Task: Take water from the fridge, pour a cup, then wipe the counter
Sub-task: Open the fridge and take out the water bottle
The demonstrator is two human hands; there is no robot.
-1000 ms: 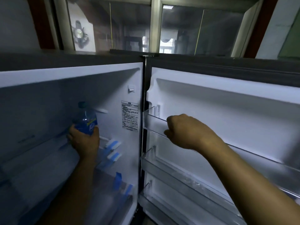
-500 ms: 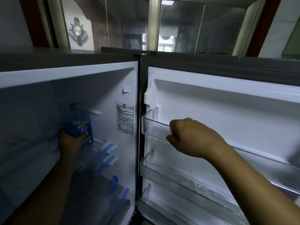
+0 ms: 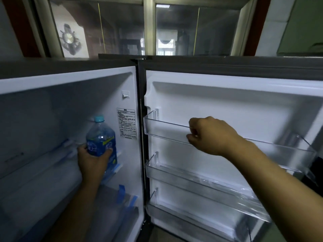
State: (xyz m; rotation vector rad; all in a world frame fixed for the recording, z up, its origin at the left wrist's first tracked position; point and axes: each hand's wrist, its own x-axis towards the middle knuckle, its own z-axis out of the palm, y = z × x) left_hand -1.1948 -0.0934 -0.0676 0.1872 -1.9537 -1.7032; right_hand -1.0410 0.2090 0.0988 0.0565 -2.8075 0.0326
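The fridge stands open in front of me, its white interior wall (image 3: 129, 154) at centre. A clear water bottle (image 3: 101, 138) with a blue label and pale blue cap is upright inside, near the right wall. My left hand (image 3: 92, 159) is wrapped around its lower half. My right hand (image 3: 209, 135) is closed on the rim of the top clear bin (image 3: 166, 130) of the open fridge door (image 3: 227, 102). No cup or cloth is in view.
Two more clear door bins (image 3: 201, 180) sit below the top one. Glass shelves with blue tape strips (image 3: 122, 191) lie inside the fridge. A glass partition (image 3: 122, 28) rises behind the fridge top.
My left hand has brought the bottle forward and to the right, toward the fridge opening. My right hand keeps its hold on the door bin.
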